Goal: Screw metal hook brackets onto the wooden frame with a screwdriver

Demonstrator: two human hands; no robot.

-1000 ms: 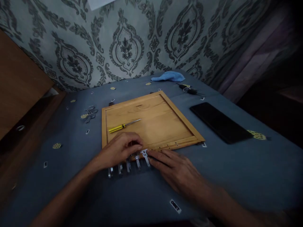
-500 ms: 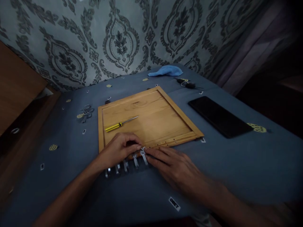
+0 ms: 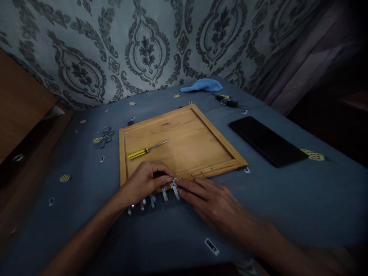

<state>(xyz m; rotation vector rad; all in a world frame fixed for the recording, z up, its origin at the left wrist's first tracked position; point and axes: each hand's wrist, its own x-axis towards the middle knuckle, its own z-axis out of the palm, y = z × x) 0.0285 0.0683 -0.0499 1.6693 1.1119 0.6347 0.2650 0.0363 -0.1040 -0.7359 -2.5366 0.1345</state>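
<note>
A framed wooden board (image 3: pixel 178 134) lies flat, with a row of small dark holes along its near edge. Several silver metal hooks (image 3: pixel 153 201) stick out from that edge toward me. My right hand (image 3: pixel 214 199) has its fingertips against the rightmost metal hook (image 3: pixel 175 191), which rests at the edge. Over the top end of the same hook, my left hand (image 3: pixel 148 180) is pinched closed; whatever is between thumb and finger is too small to make out. On the board, beyond my left hand, is a screwdriver (image 3: pixel 139 153) with a yellow-and-black handle.
A blue patterned cloth (image 3: pixel 287 207) covers the surface beneath. Right of the board lies a black phone (image 3: pixel 267 142). Farther back are a blue rag (image 3: pixel 202 85) and a dark tool (image 3: pixel 228 101). More metal hooks (image 3: pixel 104 136) sit in a pile at left.
</note>
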